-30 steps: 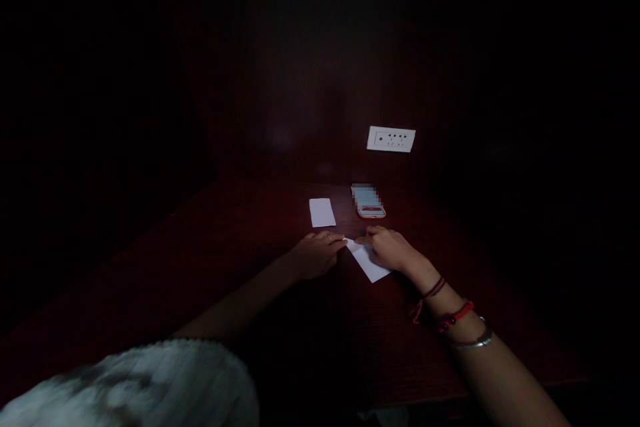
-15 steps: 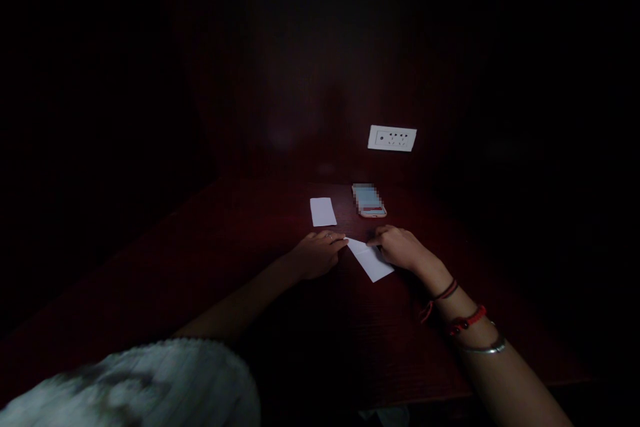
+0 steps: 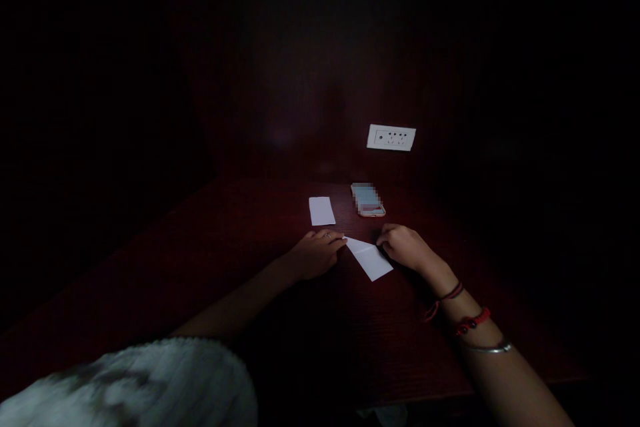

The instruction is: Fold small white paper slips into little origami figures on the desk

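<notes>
A folded sheet of white paper point(image 3: 371, 261) lies on the dark red table, with a crease showing across its upper part. My left hand point(image 3: 318, 255), wearing a ring, has its fingertips closed on the paper's upper left corner. At the paper's right edge is my right hand point(image 3: 404, 247), its fingers curled in and the fingertips touching or just beside the folded edge. I see nothing held inside that curled hand. Two cord bracelets and a silver bangle circle the right wrist and forearm.
Beyond my left hand lies a small white piece of paper point(image 3: 322, 211). A phone point(image 3: 368, 200) with a blurred screen rests to its right. A white power socket point(image 3: 391, 137) is set in the back panel above the table point(image 3: 200, 240). The sides are very dark.
My right hand has slid a little to the right, off the top of the folded paper to its right edge. My left hand stays on the corner.
</notes>
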Available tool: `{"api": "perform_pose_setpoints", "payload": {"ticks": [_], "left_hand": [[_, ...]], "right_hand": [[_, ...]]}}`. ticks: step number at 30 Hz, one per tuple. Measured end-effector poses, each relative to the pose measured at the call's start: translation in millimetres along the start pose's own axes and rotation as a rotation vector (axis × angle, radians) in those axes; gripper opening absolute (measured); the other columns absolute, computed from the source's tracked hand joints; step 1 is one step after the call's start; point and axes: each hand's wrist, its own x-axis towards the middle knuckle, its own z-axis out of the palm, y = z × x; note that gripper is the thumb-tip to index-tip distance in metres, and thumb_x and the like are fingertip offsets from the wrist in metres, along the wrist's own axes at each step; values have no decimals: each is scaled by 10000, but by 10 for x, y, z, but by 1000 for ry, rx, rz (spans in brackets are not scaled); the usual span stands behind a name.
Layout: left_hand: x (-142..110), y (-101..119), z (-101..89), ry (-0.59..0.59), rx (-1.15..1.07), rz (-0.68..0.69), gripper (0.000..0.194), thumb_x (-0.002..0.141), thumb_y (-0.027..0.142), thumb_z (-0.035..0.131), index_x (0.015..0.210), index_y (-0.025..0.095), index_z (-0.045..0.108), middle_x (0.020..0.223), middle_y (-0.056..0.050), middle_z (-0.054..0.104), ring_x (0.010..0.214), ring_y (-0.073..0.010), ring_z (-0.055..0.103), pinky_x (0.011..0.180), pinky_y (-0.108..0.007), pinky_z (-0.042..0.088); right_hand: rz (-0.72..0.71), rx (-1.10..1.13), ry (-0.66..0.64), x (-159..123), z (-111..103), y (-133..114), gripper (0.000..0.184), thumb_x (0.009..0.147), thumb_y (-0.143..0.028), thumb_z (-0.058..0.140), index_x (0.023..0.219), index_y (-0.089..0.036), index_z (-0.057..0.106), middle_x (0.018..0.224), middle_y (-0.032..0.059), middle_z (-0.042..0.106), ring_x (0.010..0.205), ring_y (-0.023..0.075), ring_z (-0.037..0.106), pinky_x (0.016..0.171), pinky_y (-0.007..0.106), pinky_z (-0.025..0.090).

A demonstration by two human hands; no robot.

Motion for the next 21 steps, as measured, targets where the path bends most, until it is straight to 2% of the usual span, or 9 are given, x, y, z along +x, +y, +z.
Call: {"api": "perform_pose_setpoints", "payload": {"ticks": [4, 7, 10, 14, 21], "left_hand": [[-1, 28, -17, 17, 11, 0, 376, 782, 209, 342, 1157, 211, 359, 1170, -50, 402, 1034, -225, 360, 760, -344, 327], [1, 59, -34, 35, 17, 18, 375, 771, 194, 357, 1145, 197, 371, 1142, -62, 414, 1024, -221, 368, 772, -339, 320], [6, 90, -53, 44, 12, 62, 367, 764, 177, 374, 1131, 188, 386, 1113, -66, 424, 1011, -202, 383, 809, -321, 303], [15, 112, -68, 50, 8, 94, 368, 753, 160, 393, 1119, 193, 395, 1090, -57, 435, 1000, -190, 395, 826, -307, 295], [19, 100, -49, 72, -7, 82, 374, 759, 151, 377, 1132, 192, 379, 1067, -49, 452, 977, -174, 416, 832, -305, 299]], "right_hand": [[26, 87, 105, 21, 64, 22, 265, 753, -137, 391, 928, -182, 586, 896, 52, 548, 830, 132, 509, 742, 227, 377], [-5, 163, 131, 49, 131, 3, 255, 775, -177, 387, 955, -166, 567, 901, 56, 535, 839, 127, 497, 758, 228, 369], [-27, 221, 116, 77, 205, -16, 237, 773, -230, 419, 947, -156, 561, 895, 62, 517, 845, 132, 482, 762, 245, 361], [18, 277, 79, 101, 288, -7, 205, 736, -274, 486, 898, -165, 549, 880, 53, 482, 842, 142, 464, 742, 283, 354], [89, 310, 54, 101, 282, -38, 85, 733, -196, 471, 764, -155, 538, 849, 40, 462, 821, 139, 445, 712, 291, 334]]}}
